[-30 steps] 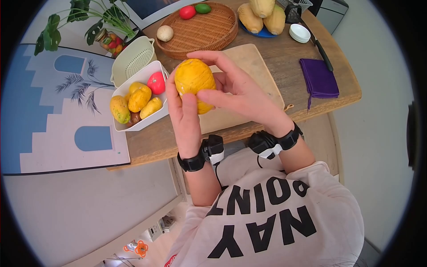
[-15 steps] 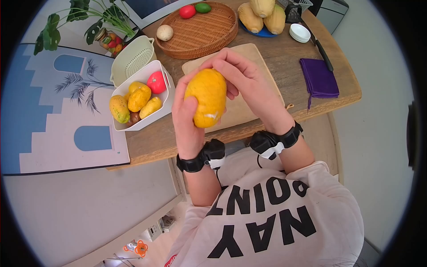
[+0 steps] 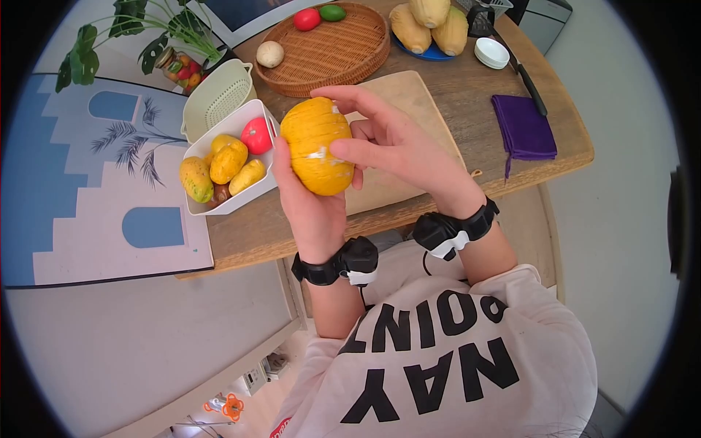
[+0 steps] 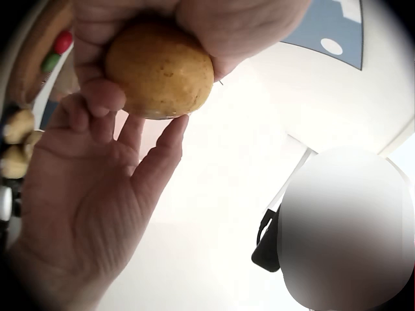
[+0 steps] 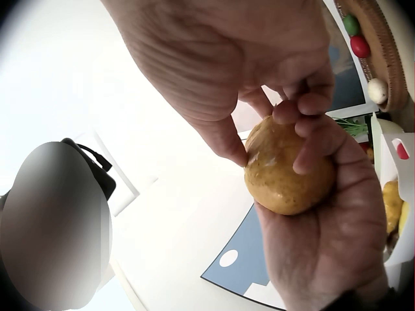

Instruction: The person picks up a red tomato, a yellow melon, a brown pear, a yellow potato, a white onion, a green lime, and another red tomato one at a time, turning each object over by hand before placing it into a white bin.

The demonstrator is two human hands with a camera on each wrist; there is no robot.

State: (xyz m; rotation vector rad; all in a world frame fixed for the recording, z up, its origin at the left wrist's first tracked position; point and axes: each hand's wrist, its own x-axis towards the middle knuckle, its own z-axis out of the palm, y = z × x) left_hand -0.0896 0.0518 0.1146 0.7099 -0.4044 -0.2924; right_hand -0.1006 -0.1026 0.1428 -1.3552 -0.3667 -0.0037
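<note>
Over the cutting board (image 3: pixel 405 109), the person's left hand (image 3: pixel 310 212) holds a yellow oval fruit (image 3: pixel 315 135) from below and the side. Its skin looks creased in the head view, with shiny white patches. The right hand (image 3: pixel 401 150) has its thumb on the near face of the fruit and its fingers curled about the far side. In the right wrist view the fruit (image 5: pixel 285 184) rests in the left palm, and the right thumb and fingers pinch its upper end. Part of it is hidden behind the fingers.
To the left stands a white bin (image 3: pixel 237 202) with several yellow fruits and a red one, beside a pale green colander (image 3: pixel 219 109). A wicker tray (image 3: pixel 328 55) lies behind. At right are a purple cloth (image 3: pixel 524 128), a knife (image 3: pixel 533 91) and small white dishes (image 3: pixel 492 54).
Both hands have turned the fruit; it moved down and right, then back up and left. The right thumb lifted off and now lies on the fruit again. More white patches show.
</note>
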